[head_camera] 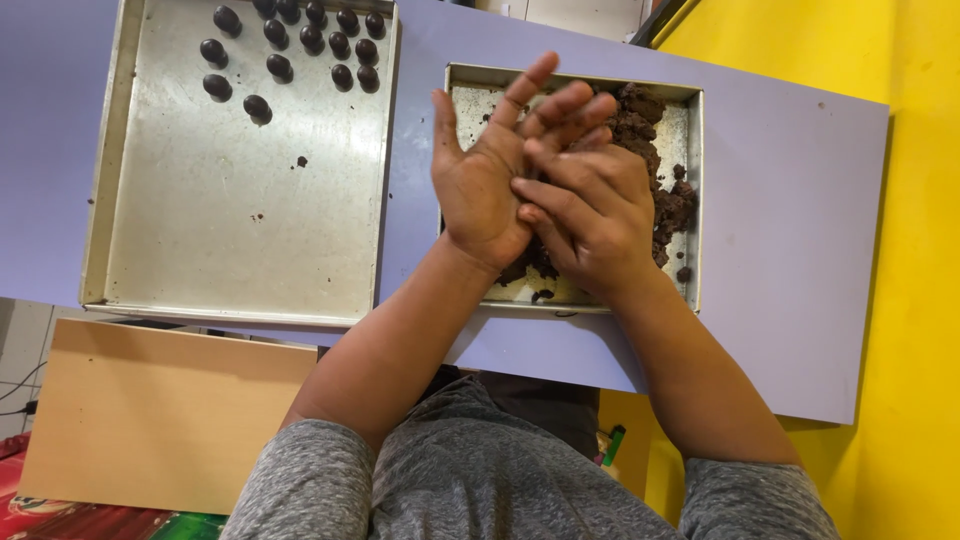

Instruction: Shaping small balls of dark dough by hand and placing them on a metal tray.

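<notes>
Two hands, left hand (482,190) and right hand (590,205), pressed palm to palm, fingers (560,105) extended, contents hidden; over dough tray (693,200); ball tray (240,230) at nine o'clock.

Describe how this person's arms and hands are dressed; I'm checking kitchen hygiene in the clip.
Both hands, the left hand and the right hand, are bare: no gloves, and no rings or watch that I can see. The forearms are uncovered. Short sleeves of a heathered grey T-shirt end above the elbows.
</notes>
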